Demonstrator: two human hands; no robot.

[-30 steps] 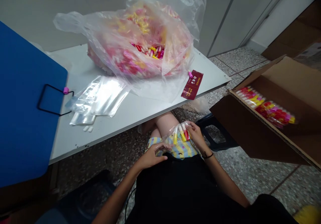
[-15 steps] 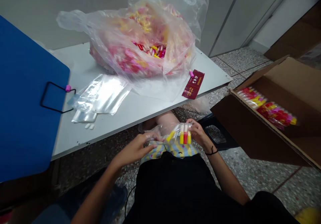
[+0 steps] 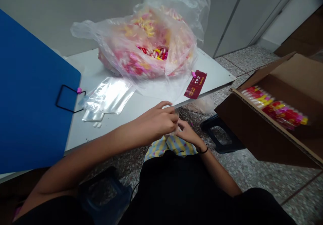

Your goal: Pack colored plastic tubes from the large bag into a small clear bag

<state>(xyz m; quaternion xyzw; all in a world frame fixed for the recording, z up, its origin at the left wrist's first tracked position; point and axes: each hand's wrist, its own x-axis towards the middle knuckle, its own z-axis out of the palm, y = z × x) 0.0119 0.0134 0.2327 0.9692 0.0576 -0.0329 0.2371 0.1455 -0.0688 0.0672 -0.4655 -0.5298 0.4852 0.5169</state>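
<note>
Just below the table's front edge, my left hand [image 3: 161, 121] curls its fingers over the top of a small clear plastic bag [image 3: 172, 130]. My right hand [image 3: 188, 133] grips the same bag from the other side, lower down. Fingers cover most of the bag, so its contents are hidden. Above my hands, a large translucent bag [image 3: 118, 46] on the table holds many small tubes with red, yellow and pink caps. A dark red printed card [image 3: 198, 87] lies to its right, with one pink-capped tube at its upper edge.
Flat clear bags [image 3: 114, 95] lie on the white table [image 3: 141, 107], beside two small white pieces [image 3: 97, 125]. At left stands a blue panel [image 3: 32, 104] with a black wire handle. A cardboard box [image 3: 259, 134] at right holds filled packets. A dark stool [image 3: 222, 147] stands nearby.
My left hand has moved up and right, meeting my right hand, which has shifted slightly left. The yellow- and red-ended tubes seen in the small bag are now hidden by my fingers.
</note>
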